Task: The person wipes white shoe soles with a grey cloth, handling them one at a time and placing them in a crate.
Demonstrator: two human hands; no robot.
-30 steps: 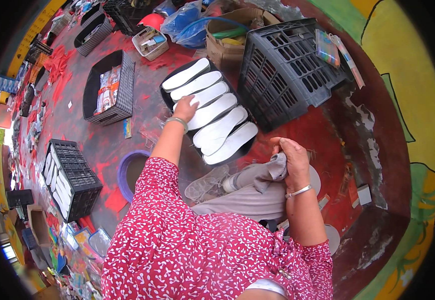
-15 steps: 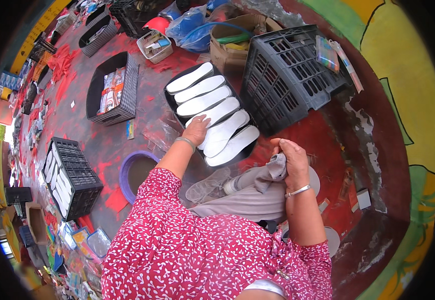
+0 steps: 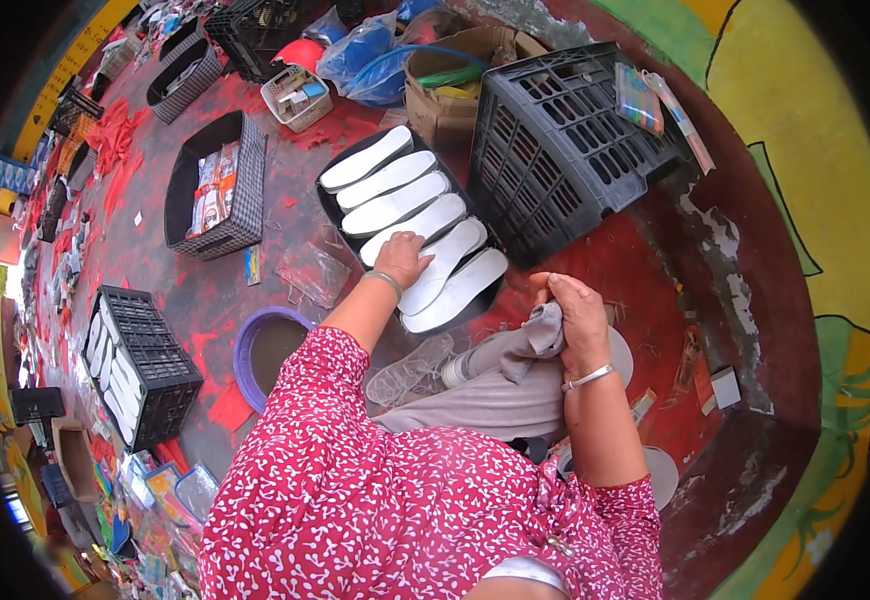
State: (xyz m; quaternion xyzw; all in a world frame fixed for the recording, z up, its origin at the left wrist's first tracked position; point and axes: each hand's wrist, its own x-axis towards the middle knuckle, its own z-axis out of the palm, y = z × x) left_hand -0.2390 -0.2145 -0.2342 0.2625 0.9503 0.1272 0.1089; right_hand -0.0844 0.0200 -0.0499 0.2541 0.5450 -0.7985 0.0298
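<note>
I watched the left hand [image 3: 402,262] touch the white insoles [image 3: 395,203] in a black tray [image 3: 493,290] at upper centre, its grip unclear to me; right of centre, the right hand [image 3: 582,318] gripped grey cloth [image 3: 545,331].

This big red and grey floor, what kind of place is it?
Maybe a workshop or packing room: white insole-shaped pieces lie lined up, the left hand on them; similar ones show in a black crate, and a checked basket holds packets.

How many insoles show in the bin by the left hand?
6 white insoles: three above the left hand, one at its fingertips, two to its right; others may lie underneath.
</note>
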